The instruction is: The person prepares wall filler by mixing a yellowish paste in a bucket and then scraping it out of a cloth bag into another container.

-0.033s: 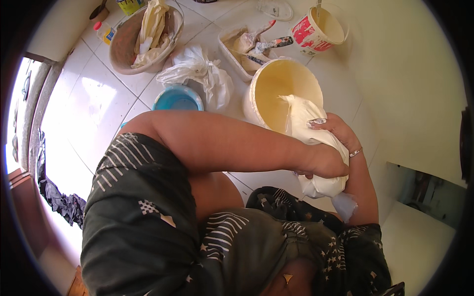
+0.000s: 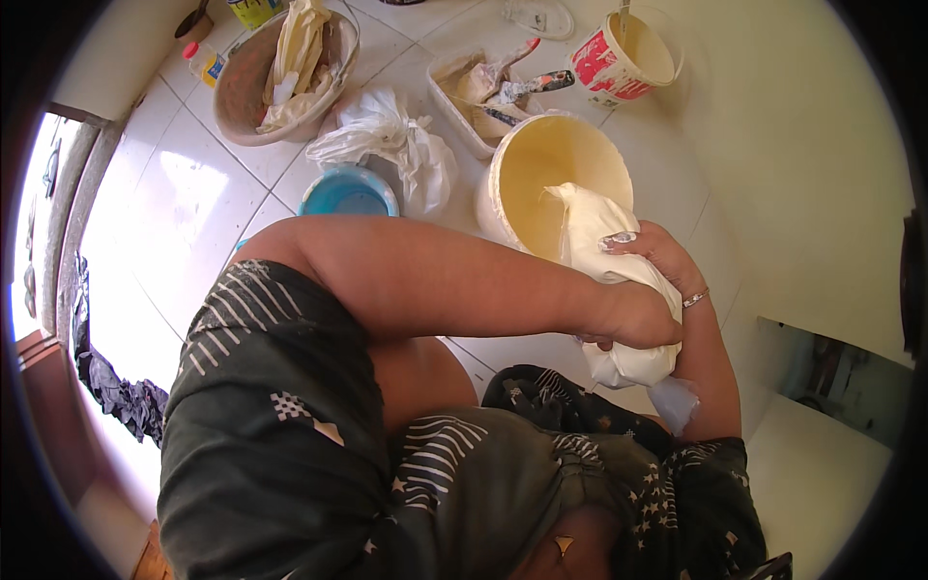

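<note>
A red-capped bottle [image 2: 199, 60] has a yellow-and-blue sticker [image 2: 214, 71] too small to read; rightward, a basin [image 2: 233, 104] holds crumpled cream plastic [image 2: 296, 50], and a blue tub [image 2: 350, 196] stands beside a white plastic bag [image 2: 387, 135]. Handled tools [image 2: 522, 89] lie in a tray [image 2: 448, 108], probably to contain smears. Beyond a cream bucket [image 2: 527, 174], a pail [image 2: 650, 48] bears a paint-smeared red-and-white label [image 2: 594, 66]. The left hand [image 2: 635, 315] grips a bulging cream sack [image 2: 594, 224] low down, the right hand [image 2: 661, 253] clasps it higher, apparently for 2-handed support, its tip over the bucket's mouth.
</note>
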A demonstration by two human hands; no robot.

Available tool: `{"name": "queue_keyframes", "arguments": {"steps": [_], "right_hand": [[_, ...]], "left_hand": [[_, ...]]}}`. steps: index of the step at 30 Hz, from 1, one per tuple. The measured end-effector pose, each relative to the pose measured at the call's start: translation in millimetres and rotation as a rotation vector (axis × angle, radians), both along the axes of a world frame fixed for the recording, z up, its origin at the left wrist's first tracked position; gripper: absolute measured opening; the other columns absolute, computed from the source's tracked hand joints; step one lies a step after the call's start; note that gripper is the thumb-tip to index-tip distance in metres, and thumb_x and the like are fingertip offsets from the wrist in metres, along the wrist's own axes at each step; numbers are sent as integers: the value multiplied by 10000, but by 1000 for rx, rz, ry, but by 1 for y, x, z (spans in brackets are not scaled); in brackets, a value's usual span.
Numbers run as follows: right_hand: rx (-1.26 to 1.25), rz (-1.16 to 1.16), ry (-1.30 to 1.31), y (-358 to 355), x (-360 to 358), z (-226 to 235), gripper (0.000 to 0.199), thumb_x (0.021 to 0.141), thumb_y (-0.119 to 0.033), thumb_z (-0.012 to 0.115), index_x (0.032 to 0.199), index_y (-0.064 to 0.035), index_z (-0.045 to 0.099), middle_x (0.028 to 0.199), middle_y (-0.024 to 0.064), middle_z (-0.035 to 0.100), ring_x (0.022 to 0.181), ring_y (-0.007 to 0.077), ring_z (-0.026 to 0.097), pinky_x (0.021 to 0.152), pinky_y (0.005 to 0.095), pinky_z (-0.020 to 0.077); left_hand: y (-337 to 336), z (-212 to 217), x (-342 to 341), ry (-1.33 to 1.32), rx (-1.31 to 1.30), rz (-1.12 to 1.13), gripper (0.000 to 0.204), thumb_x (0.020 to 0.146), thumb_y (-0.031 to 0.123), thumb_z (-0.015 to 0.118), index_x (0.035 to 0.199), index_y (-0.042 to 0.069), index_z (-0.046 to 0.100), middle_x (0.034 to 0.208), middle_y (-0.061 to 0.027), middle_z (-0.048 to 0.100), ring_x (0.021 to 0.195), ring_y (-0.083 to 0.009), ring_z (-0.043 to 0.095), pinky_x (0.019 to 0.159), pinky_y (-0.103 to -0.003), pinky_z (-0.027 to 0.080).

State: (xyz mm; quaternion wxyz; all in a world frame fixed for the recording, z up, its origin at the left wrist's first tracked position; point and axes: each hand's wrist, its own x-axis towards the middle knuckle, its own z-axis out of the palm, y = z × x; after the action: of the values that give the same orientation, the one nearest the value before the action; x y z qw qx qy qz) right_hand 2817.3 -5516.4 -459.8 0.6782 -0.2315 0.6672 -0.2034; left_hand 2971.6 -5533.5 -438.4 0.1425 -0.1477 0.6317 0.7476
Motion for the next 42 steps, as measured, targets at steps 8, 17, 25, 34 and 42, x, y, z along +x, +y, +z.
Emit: {"name": "queue_keyframes", "arguments": {"steps": [8,17,25,34,42], "right_hand": [[-5,-23,45,-3,3,-10,298,805,-79,670,1067,55,621,961,121,678,821,191,662,732,314,539],[-77,51,229,-1,0,-26,313,791,-160,708,1038,20,644,927,81,674,775,146,639,680,284,513],[7,-45,144,-7,-7,-24,300,837,-190,627,1024,45,622,886,93,663,726,152,634,655,287,516],[29,-154,-41,-9,14,-1,361,753,-49,708,1083,47,597,911,120,664,732,167,655,646,293,536],[52,-237,-50,-8,7,-17,355,749,6,664,1095,48,600,941,121,663,748,177,656,676,291,536]], "left_hand": [[-4,-1,-4,-105,-47,-33,528,858,439,458,1036,-32,621,748,-193,606,543,-272,574,460,-393,448],[-1,-6,-7,-118,-66,-62,527,870,412,449,1075,-45,612,817,-211,625,607,-298,602,571,-411,493],[3,-7,-10,-114,-98,-40,516,870,401,457,1050,-54,625,886,-222,642,681,-305,633,645,-398,506],[9,-8,-16,-128,-151,-180,542,893,437,405,1020,-30,650,910,-215,652,715,-302,648,674,-387,512],[17,-14,-19,-131,-152,-202,537,888,436,452,1000,-50,651,942,-236,649,807,-329,651,743,-395,509]]}}
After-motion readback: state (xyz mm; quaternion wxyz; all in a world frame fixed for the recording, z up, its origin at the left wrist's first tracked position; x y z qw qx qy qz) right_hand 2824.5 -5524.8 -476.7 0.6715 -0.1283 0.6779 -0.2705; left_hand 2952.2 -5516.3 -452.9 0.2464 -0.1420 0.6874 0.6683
